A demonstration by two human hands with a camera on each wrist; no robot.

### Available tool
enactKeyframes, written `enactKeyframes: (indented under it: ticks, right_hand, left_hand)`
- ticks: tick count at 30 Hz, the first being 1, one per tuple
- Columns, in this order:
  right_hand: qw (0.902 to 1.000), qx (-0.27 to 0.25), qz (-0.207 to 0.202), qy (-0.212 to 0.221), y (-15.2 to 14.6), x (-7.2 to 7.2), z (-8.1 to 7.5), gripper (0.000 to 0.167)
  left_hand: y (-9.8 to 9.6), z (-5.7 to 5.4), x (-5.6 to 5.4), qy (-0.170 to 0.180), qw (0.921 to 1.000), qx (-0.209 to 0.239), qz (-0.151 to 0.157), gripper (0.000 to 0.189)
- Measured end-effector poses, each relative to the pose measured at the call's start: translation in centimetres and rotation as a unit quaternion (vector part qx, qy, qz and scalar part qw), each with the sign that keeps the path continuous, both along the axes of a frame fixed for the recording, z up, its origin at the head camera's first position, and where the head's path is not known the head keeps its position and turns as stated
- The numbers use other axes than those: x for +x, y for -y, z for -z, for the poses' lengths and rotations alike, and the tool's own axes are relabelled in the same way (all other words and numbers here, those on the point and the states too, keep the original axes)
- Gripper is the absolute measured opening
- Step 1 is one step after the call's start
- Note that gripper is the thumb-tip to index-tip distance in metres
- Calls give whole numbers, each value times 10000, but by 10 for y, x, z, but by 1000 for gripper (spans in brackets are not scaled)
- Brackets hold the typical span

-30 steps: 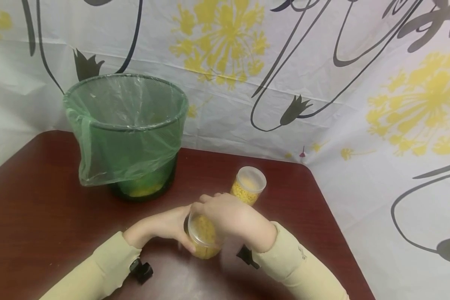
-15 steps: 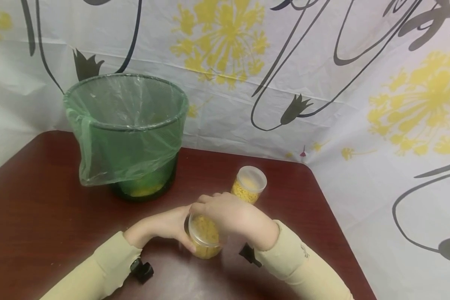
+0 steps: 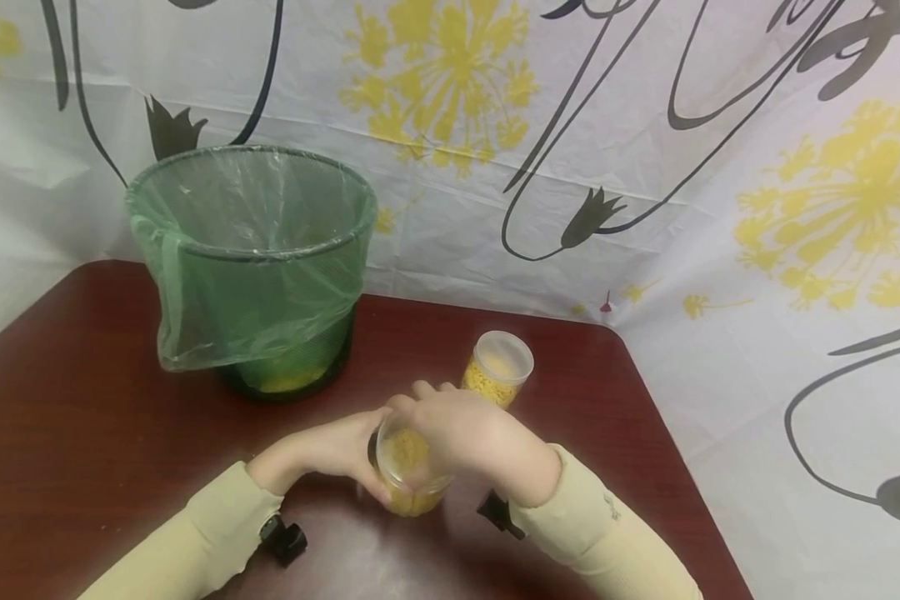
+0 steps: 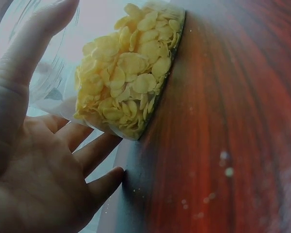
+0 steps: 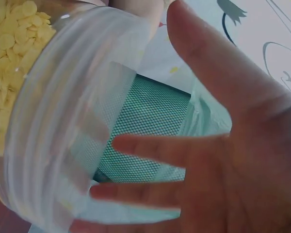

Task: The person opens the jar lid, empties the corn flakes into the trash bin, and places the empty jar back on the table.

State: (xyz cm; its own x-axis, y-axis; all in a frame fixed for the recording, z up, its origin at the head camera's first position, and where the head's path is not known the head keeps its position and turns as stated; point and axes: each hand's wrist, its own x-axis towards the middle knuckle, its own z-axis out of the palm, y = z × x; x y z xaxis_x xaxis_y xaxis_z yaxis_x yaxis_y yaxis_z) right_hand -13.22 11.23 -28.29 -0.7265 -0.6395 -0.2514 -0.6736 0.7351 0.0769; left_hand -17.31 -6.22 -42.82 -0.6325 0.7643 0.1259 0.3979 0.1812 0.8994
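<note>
A clear round jar [image 3: 414, 500] stands on the table, part-filled with thin yellow flakes [image 4: 131, 73]. My left hand [image 3: 333, 450] holds it from the left, with the thumb along one side and fingers around the other. My right hand [image 3: 468, 437] is over the jar's right side and covers part of its top. The right wrist view shows that hand with fingers spread and nearly straight, fingertips close to the ridged translucent lid [image 5: 53, 111]. Its thumb stands away from the lid.
Just behind my right hand stands a second jar [image 3: 487, 385] with yellow bits inside and a whitish lid. A green-lined mesh bin [image 3: 292, 308] is at the back left of the dark red table [image 3: 120, 467]. A patterned curtain [image 3: 450, 208] hangs behind. Small specks [image 4: 228, 171] dot the tabletop.
My right hand's fingers have shifted and spread a little at the lid. My left hand and the jar have stayed in place.
</note>
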Motion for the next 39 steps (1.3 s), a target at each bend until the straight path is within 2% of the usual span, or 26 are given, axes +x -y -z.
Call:
enactKeyframes:
  ticks: [4, 14, 27, 39]
  right_hand:
    - [9992, 76, 379, 43, 4, 1, 1, 74]
    - [9985, 241, 497, 31, 8, 0, 1, 69]
    - [9997, 139, -187, 121, 5, -3, -1, 59]
    - [9983, 126, -371, 425, 2, -8, 1, 78]
  left_hand:
    - [0, -1, 0, 108, 9999, 11, 18, 95]
    - [-1, -1, 0, 139, 9998, 83, 126, 95]
    - [0, 1, 0, 248, 9997, 62, -11, 97]
    - [1, 0, 1, 211, 9995, 172, 130, 98]
